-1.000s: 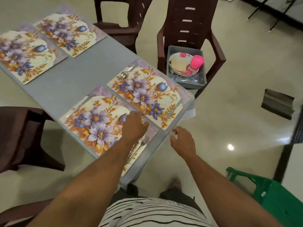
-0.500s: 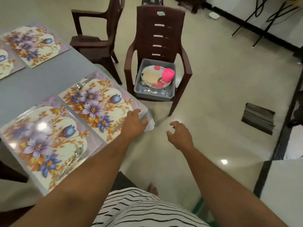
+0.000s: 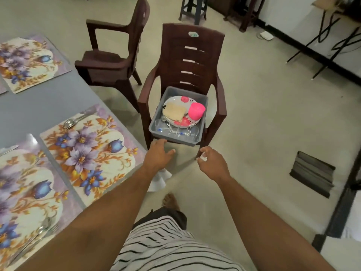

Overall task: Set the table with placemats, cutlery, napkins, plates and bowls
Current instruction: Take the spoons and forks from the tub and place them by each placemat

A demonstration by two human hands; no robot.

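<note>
Placemats with purple and blue flowers lie on the grey desk (image 3: 39, 106) at the left: one (image 3: 88, 151) runs close to the desk's right edge, one (image 3: 25, 194) sits nearer and is cut off by the left and bottom frame, and a third (image 3: 29, 61) lies farther back, its left part out of view. A spoon (image 3: 75, 120) rests on the far corner of the middle placemat, and cutlery (image 3: 37, 235) lies along the near edge of the closest one, though which pieces is hard to tell. Right of the desk's corner is open floor, and across it a brown plastic chair (image 3: 193, 61) carries a grey tub (image 3: 156, 126) on its seat. In the tub sit a flowered plate (image 3: 183, 121), a folded beige napkin (image 3: 173, 112) on it, and a pink bowl (image 3: 196, 111) turned on its side; clear items at the tub's near end are too faint to name. A second brown chair (image 3: 115, 61) stands by the desk's far right side. The left hand (image 3: 157, 157) reaches out past the desk's corner toward the tub, fingers loosely spread, holding nothing. The right hand (image 3: 212, 163) is out beside it over the floor, fingers partly curled and empty. A white cloth (image 3: 162, 178) hangs at the desk's corner, mostly hidden by the left forearm.
</note>
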